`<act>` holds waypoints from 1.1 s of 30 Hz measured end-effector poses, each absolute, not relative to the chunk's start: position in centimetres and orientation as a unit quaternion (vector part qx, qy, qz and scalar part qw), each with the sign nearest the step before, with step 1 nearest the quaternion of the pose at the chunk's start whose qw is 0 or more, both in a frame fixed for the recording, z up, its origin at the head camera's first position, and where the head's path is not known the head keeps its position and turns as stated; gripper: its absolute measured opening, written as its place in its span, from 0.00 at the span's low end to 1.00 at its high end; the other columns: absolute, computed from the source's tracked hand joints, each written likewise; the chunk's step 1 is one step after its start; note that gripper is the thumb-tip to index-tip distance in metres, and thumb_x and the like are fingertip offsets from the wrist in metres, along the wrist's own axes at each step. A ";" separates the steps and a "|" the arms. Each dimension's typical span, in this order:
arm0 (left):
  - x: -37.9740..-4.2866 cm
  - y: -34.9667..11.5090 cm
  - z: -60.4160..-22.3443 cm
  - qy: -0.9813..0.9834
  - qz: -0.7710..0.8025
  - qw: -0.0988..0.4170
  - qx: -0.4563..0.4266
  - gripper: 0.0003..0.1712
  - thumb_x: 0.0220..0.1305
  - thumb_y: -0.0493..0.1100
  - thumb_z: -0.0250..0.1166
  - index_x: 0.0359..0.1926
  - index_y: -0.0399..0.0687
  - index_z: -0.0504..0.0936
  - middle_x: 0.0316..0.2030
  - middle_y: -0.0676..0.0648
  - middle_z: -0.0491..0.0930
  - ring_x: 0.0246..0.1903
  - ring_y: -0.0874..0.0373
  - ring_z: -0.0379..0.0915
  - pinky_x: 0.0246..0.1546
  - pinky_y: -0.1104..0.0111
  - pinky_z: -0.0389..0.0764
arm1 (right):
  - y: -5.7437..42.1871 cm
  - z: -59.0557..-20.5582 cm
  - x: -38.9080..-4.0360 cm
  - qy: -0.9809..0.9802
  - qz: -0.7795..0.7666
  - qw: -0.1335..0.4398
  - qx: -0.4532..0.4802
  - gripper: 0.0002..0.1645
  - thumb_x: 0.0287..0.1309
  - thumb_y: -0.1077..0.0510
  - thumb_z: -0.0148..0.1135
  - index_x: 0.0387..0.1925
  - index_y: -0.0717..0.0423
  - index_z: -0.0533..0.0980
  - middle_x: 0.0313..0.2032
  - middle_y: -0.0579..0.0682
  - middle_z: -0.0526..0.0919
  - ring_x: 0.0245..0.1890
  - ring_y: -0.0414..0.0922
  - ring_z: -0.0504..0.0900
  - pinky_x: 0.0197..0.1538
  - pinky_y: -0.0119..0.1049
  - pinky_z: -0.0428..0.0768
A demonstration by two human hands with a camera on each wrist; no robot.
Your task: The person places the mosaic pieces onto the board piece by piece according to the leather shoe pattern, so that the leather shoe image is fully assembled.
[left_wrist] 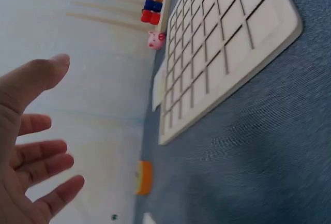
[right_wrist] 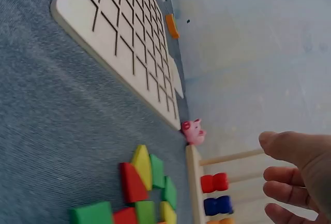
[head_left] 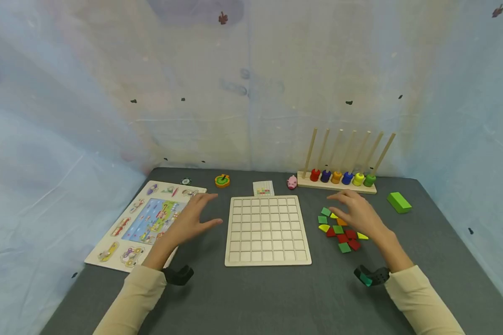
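My left hand (head_left: pixel 191 220) hovers over the right part of a wooden picture puzzle board (head_left: pixel 105 253), its fingers and thumb spread apart with nothing between them. In the left wrist view the same hand (left_wrist: pixel 36 146) shows relaxed, parted fingers. Between the hands lies a pale wooden grid board (head_left: pixel 268 230) with square recesses. My right hand (head_left: pixel 357 214) is above a cluster of coloured tiles, among them a green tile (head_left: pixel 344 248) and a red tile (head_left: pixel 354 244). It too holds nothing; the right wrist view shows the hand (right_wrist: pixel 300 175) with fingers loosely bent. Some tiles are hidden beneath it.
Behind the grid board lie a printed pattern card (head_left: pixel 263 188) and a pink pig figure (head_left: pixel 291 182). A wooden peg stand (head_left: pixel 337 184) with coloured beads is at the back right, near a green block (head_left: pixel 399 203). An orange-green round toy (head_left: pixel 222 181) and a small dial (head_left: pixel 186 181) sit back left.
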State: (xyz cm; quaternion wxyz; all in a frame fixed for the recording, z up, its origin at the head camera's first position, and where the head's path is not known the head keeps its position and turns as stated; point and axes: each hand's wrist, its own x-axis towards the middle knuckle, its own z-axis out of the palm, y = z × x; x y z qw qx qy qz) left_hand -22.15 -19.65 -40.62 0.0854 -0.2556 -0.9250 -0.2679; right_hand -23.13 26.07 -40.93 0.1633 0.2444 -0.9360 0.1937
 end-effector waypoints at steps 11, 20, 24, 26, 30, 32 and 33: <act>-22.8 -19.3 -44.9 -0.903 -0.328 0.028 -0.275 0.37 0.50 0.50 0.73 0.59 0.43 0.71 0.56 0.43 0.67 0.57 0.46 0.64 0.54 0.49 0.66 | 26.8 -44.2 -23.4 -0.944 0.230 0.120 0.202 0.18 0.56 0.59 0.64 0.47 0.63 0.79 0.42 0.59 0.79 0.41 0.56 0.78 0.41 0.52 0.76; -23.2 -18.9 -47.3 -0.900 -0.351 -0.010 -0.258 0.39 0.49 0.54 0.73 0.60 0.45 0.70 0.56 0.45 0.66 0.56 0.48 0.64 0.55 0.51 0.66 | 27.5 -46.8 -24.2 -0.946 0.249 0.126 0.165 0.19 0.55 0.60 0.64 0.48 0.65 0.78 0.42 0.61 0.78 0.43 0.57 0.76 0.44 0.54 0.72; -23.5 -18.8 -48.0 -0.896 -0.355 -0.017 -0.268 0.40 0.50 0.56 0.71 0.60 0.43 0.70 0.55 0.44 0.67 0.54 0.48 0.65 0.54 0.51 0.67 | 27.5 -47.6 -24.5 -0.951 0.251 0.124 0.134 0.19 0.56 0.60 0.64 0.48 0.65 0.78 0.41 0.62 0.77 0.42 0.57 0.75 0.44 0.54 0.71; -23.6 -18.8 -48.2 -0.894 -0.356 -0.019 -0.272 0.39 0.50 0.55 0.72 0.60 0.43 0.70 0.54 0.44 0.67 0.54 0.47 0.65 0.54 0.50 0.66 | 27.4 -47.8 -24.7 -0.953 0.249 0.123 0.122 0.19 0.56 0.59 0.64 0.47 0.66 0.78 0.41 0.63 0.77 0.41 0.57 0.74 0.44 0.54 0.70; -23.8 -19.0 -48.6 -0.894 -0.352 -0.024 -0.276 0.39 0.50 0.54 0.72 0.61 0.44 0.70 0.56 0.44 0.67 0.55 0.48 0.63 0.55 0.50 0.65 | 27.3 -48.0 -24.9 -0.955 0.247 0.127 0.105 0.18 0.55 0.59 0.64 0.45 0.67 0.79 0.38 0.62 0.77 0.39 0.57 0.74 0.43 0.53 0.70; -23.9 -19.1 -48.7 -0.895 -0.348 -0.028 -0.279 0.39 0.50 0.54 0.72 0.61 0.44 0.70 0.57 0.44 0.66 0.57 0.47 0.61 0.56 0.49 0.63 | 27.2 -48.0 -25.0 -0.955 0.248 0.129 0.101 0.17 0.55 0.59 0.65 0.44 0.67 0.80 0.37 0.62 0.77 0.39 0.56 0.74 0.42 0.52 0.70; -23.9 -19.1 -48.7 -0.895 -0.346 -0.032 -0.279 0.39 0.50 0.54 0.72 0.61 0.44 0.70 0.57 0.44 0.65 0.58 0.47 0.60 0.57 0.49 0.63 | 27.2 -48.1 -25.0 -0.954 0.250 0.130 0.099 0.16 0.55 0.59 0.65 0.43 0.67 0.80 0.37 0.62 0.77 0.39 0.56 0.74 0.42 0.52 0.71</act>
